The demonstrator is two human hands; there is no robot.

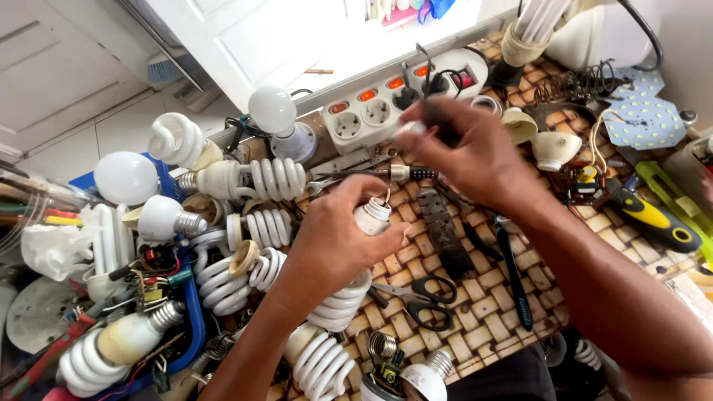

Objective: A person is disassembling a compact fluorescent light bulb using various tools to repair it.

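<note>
Your left hand [338, 238] wraps its fingers [394, 236] around a spiral bulb [349, 293] at its white base, over the woven bench [483, 312]. Your right hand [468, 152] pinches a small dark tool [438, 122] above it. The glass coil looks fragile and light, so hold by the base

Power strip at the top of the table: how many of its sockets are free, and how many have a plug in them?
Free sockets: 2
Sockets with a plug: 2
Total: 4
</note>
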